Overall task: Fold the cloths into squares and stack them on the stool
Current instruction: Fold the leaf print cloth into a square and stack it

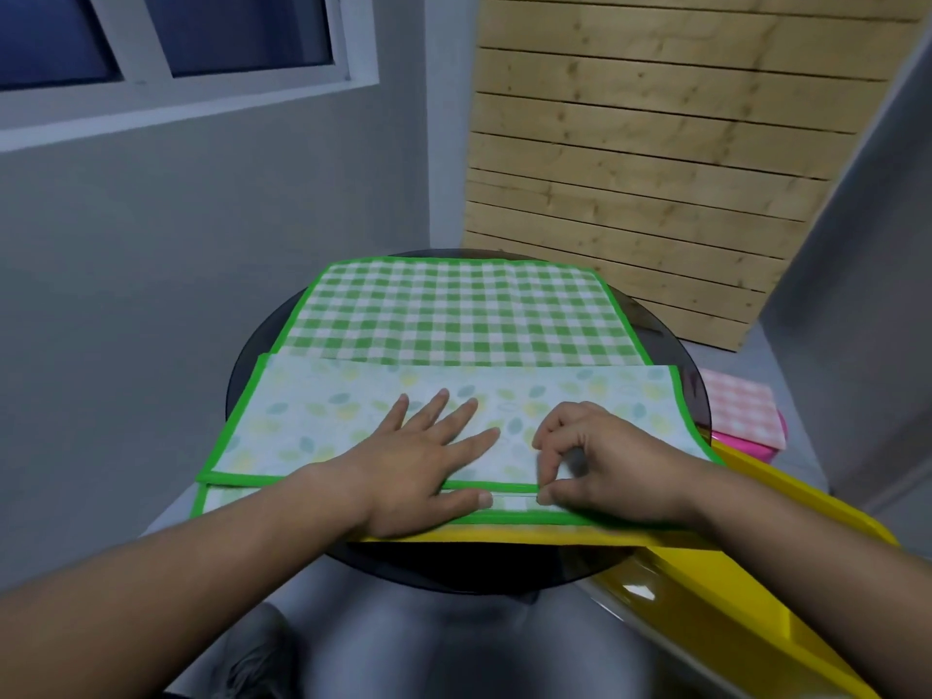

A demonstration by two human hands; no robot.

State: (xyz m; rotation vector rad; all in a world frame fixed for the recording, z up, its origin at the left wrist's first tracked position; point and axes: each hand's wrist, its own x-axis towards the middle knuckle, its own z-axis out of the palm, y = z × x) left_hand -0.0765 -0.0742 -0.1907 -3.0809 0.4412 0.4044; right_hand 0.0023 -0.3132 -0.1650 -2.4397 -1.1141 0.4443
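Cloth (454, 315) lies under flat left hand (423, 459), right hand (602, 466) pinching.

**Cloth lying across the table**

The cloth (454, 315) is lying on the round table (454, 567), its near part folded over, with the left hand (423, 461) and right hand (605, 456) resting on it. A second cloth (504, 534) is lying beneath. A bin (756, 572) is sitting to the right; behind it, a folded cloth (741, 406) is lying on the stool (746, 444).

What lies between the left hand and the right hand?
In the head view, only a folded flap of the green cloth lies between left hand and right hand.
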